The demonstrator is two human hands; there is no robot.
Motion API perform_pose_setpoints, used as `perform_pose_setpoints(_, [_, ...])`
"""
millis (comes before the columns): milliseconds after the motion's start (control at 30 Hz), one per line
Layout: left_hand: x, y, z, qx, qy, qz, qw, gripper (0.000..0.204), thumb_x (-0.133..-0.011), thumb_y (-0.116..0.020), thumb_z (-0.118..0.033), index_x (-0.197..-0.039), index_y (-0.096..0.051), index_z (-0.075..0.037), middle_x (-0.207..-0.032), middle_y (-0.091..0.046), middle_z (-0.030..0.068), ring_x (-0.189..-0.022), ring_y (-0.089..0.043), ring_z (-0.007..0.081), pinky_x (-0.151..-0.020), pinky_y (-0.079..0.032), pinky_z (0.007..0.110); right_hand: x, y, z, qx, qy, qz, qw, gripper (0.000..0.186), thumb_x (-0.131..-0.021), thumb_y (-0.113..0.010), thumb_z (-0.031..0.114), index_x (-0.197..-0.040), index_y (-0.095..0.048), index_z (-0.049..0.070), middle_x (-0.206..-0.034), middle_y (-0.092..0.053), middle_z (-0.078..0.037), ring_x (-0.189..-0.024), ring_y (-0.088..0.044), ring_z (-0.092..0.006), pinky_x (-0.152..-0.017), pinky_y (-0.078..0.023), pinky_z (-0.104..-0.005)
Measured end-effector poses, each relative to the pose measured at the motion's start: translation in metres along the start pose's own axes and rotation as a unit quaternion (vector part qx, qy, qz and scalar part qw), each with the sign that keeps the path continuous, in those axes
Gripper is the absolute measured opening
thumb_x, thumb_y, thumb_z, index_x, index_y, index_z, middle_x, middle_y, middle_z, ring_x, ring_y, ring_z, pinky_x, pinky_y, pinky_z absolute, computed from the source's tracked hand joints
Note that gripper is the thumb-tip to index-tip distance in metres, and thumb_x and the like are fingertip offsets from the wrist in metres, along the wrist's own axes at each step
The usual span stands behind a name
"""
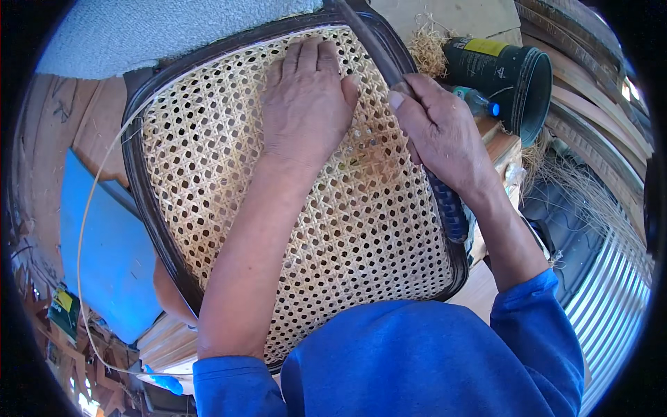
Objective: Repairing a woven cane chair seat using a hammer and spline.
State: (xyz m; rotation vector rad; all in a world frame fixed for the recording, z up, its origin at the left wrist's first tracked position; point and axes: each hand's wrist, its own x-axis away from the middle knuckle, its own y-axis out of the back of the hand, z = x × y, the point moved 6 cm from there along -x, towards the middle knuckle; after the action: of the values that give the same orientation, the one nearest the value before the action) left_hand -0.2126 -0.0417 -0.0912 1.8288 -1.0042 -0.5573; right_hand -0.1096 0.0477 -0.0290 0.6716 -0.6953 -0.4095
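A dark wooden frame (pixel 141 179) with rounded corners holds a panel of woven cane webbing (pixel 347 243). My left hand (pixel 306 104) lies flat on the upper part of the webbing, its fingers stretched towards the far edge. Closed round the middle of a dark-shafted tool (pixel 372 48) is my right hand (pixel 441 128), over the frame's right side. The tool's ribbed blue-black grip shows below that hand; its far end runs out at the top edge, so its kind is unclear. A pale cane strand (pixel 87 215) loops out from the frame's upper left corner.
Light blue fleecy cloth (pixel 174 35) lies beyond the frame. At the right are a dark green bucket (pixel 535 90) on its side, a bottle with a blue cap (pixel 479 103) and curly shavings (pixel 429 52). A blue panel (pixel 104 243) stands at the left.
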Motion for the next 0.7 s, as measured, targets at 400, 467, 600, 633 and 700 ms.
perform_pose_setpoints(400, [-0.004, -0.004, 0.003, 0.008, 0.008, 0.008, 1.0, 0.053, -0.092, -0.051, -0.03, -0.132, -0.044, 0.003, -0.138, -0.045, 0.0197, -0.133, -0.039, 0.0301, -0.112, -0.029, 0.043, -0.008, -0.01, -0.002, 0.079, 0.003, 0.017, 0.997, 0.026, -0.095, -0.052, 0.022, -0.095, -0.057, -0.003, -0.062, -0.051, -0.007, -0.054, -0.053, -0.0124, -0.05, -0.043, -0.0292])
perform_pose_setpoints(467, [-0.005, -0.003, 0.002, 0.005, -0.003, 0.007, 1.0, 0.053, -0.092, -0.05, -0.029, -0.134, -0.044, 0.003, -0.14, -0.044, 0.0185, -0.133, -0.038, 0.0293, -0.111, -0.029, 0.043, -0.006, -0.007, -0.007, 0.077, 0.013, 0.01, 0.997, 0.025, -0.095, -0.052, 0.022, -0.097, -0.057, -0.003, -0.062, -0.051, -0.007, -0.054, -0.053, -0.0119, -0.049, -0.043, -0.029])
perform_pose_setpoints(600, [-0.01, -0.003, -0.002, -0.011, 0.004, 0.031, 0.999, 0.054, -0.092, -0.048, -0.029, -0.137, -0.042, 0.001, -0.143, -0.042, 0.0143, -0.135, -0.035, 0.0266, -0.11, -0.029, 0.042, 0.002, 0.002, -0.01, 0.0, -0.017, 0.002, 1.0, 0.025, -0.095, -0.052, 0.022, -0.1, -0.057, -0.002, -0.064, -0.052, -0.005, -0.051, -0.052, -0.0114, -0.048, -0.042, -0.0292])
perform_pose_setpoints(633, [-0.009, -0.004, -0.001, -0.01, 0.006, 0.032, 0.999, 0.054, -0.092, -0.048, -0.029, -0.137, -0.042, 0.001, -0.143, -0.042, 0.0143, -0.135, -0.035, 0.0266, -0.11, -0.029, 0.042, 0.004, 0.001, -0.01, 0.001, -0.017, 0.003, 1.0, 0.025, -0.095, -0.052, 0.022, -0.1, -0.057, -0.002, -0.064, -0.052, -0.005, -0.051, -0.052, -0.0114, -0.048, -0.042, -0.0292])
perform_pose_setpoints(700, [-0.01, -0.006, 0.0, -0.022, 0.001, 0.029, 0.999, 0.055, -0.091, -0.046, -0.031, -0.137, -0.043, 0.0, -0.142, -0.043, 0.0124, -0.134, -0.035, 0.0254, -0.109, -0.029, 0.043, 0.004, 0.002, -0.007, 0.027, 0.003, -0.004, 1.0, 0.025, -0.095, -0.051, 0.022, -0.1, -0.057, -0.002, -0.063, -0.051, -0.005, -0.049, -0.051, -0.0112, -0.047, -0.042, -0.0297])
